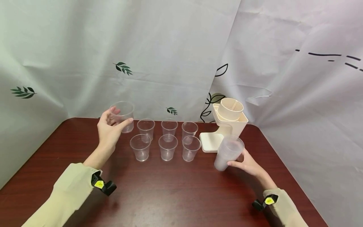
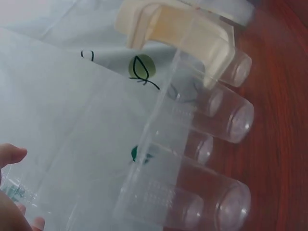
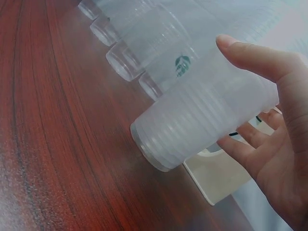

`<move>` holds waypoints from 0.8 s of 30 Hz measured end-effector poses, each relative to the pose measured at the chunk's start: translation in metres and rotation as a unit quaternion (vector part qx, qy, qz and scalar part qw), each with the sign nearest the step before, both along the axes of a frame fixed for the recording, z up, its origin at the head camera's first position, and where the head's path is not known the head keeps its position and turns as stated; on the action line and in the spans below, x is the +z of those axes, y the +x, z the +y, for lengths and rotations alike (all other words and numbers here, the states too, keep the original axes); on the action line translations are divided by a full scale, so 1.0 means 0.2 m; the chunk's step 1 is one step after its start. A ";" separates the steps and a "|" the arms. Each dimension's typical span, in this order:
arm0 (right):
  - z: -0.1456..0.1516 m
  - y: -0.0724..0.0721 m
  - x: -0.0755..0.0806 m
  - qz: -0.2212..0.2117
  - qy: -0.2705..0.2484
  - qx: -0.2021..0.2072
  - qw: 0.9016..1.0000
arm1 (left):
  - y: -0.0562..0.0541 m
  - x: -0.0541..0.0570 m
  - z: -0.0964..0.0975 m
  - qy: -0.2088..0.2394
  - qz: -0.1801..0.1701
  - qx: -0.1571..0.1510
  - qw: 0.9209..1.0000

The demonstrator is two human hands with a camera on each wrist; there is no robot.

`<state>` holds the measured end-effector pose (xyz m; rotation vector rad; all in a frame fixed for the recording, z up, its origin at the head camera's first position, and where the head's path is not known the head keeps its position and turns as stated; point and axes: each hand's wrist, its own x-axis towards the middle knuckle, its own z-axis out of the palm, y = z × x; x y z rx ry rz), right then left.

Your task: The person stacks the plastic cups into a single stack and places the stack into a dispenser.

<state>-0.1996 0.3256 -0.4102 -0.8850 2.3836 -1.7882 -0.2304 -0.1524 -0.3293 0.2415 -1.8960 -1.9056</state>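
In the head view my left hand (image 1: 109, 130) holds a clear plastic cup (image 1: 129, 124) at the back left, thumb on the near side and fingers behind it. The left wrist view shows only part of that hand (image 2: 12, 192) at its left edge. My right hand (image 1: 248, 162) grips a tilted stack of nested clear cups (image 1: 228, 153) on the right side. From the right wrist, the thumb lies along one side of the stack (image 3: 192, 115) and the fingers along the other. Between the hands, several single cups (image 1: 168, 148) stand upright in two rows.
A cream-coloured stand with a round top cup (image 1: 231, 108) and flat white base (image 1: 211, 142) stands behind the stack at the back right. A pale patterned curtain (image 1: 170, 63) hangs behind the dark red wooden table (image 1: 170, 195).
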 end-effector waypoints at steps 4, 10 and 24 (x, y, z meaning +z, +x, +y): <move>0.00 0.00 0.00 0.003 0.003 -0.001 1.000 | 0.01 0.03 0.02 0.000 0.007 -0.014 1.000; 0.01 0.00 0.00 0.010 0.008 -0.001 1.000 | 0.02 0.08 0.06 -0.006 0.036 -0.032 0.999; 0.00 0.00 0.01 0.009 0.016 -0.007 1.000 | 0.05 0.14 0.19 -0.054 0.042 -0.087 0.994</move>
